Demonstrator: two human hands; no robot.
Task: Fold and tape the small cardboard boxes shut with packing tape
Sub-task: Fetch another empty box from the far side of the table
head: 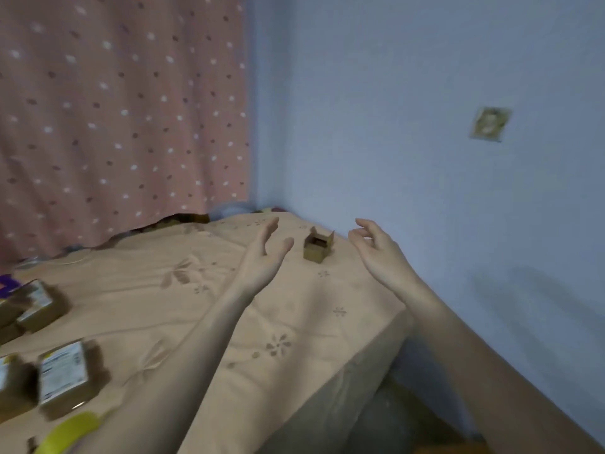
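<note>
A small open cardboard box stands upright on the bed near its far right corner, flaps up, untaped. The left hand and right hand hover on either side of it, apart from it, both empty with relaxed fingers, likely spaced to take it from both sides. Several closed labelled boxes sit grouped at near left, probably set aside as finished, beside a yellow object too blurred to identify

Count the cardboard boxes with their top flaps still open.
1. The open box stands on the bed near the far corner, between both hands, untouched. The boxes at the left edge are blurred; they look closed, and more may be out of frame.
</note>
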